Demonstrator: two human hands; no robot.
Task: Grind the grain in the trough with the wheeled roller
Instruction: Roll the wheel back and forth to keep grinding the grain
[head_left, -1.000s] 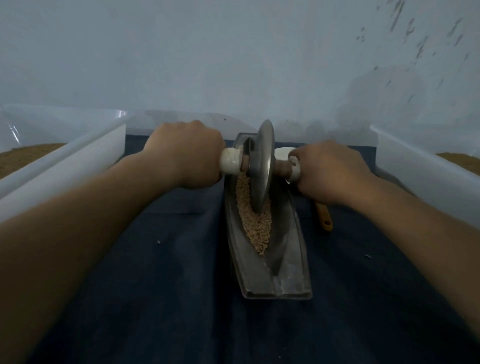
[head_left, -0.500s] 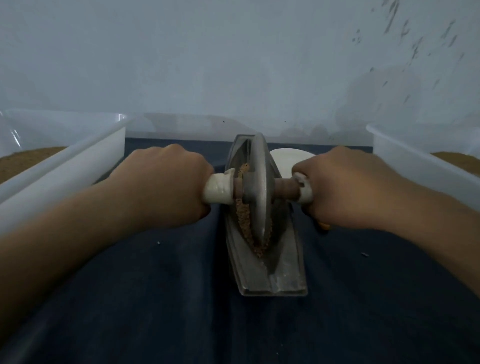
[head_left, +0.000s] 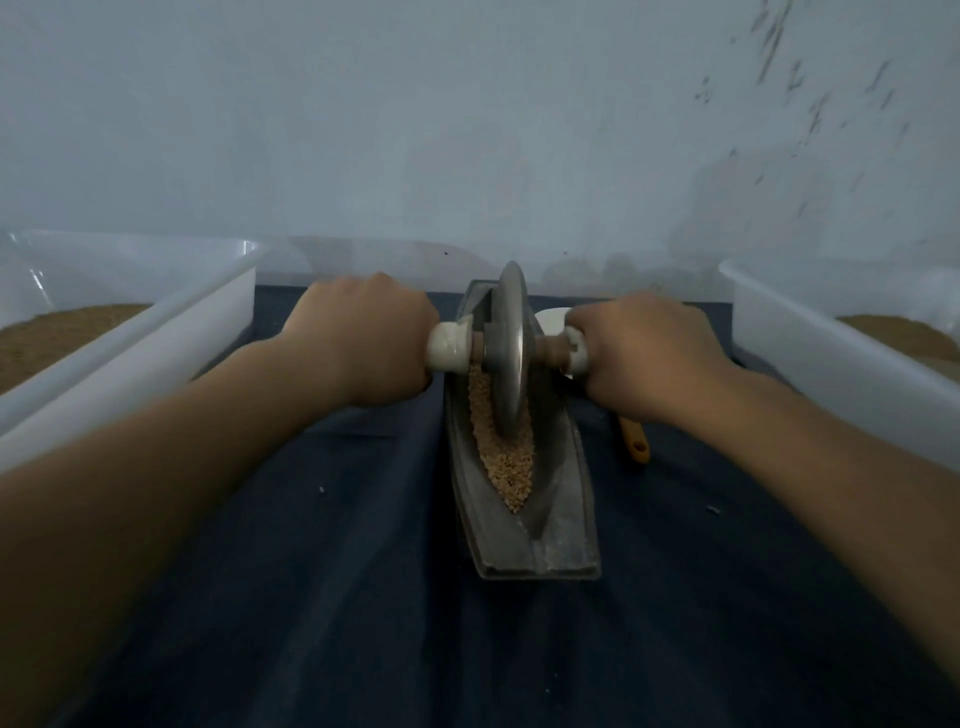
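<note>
Grinding under way | wheeled roller (head_left: 511, 353) upright in trough (head_left: 561, 519), frame centre, disc toward far end | left hand (head_left: 363, 338) and right hand (head_left: 644, 353) each curled round one roller handle | grain (head_left: 506, 462) mostly whole kernels; much grinding apparently left

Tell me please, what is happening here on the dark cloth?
A person grinds grain with a wheeled roller. The left hand and the right hand each grip one handle of its axle. It stands in the far half of the trough, with grain lying in the groove toward the person. White tubs stand at both sides.
</note>
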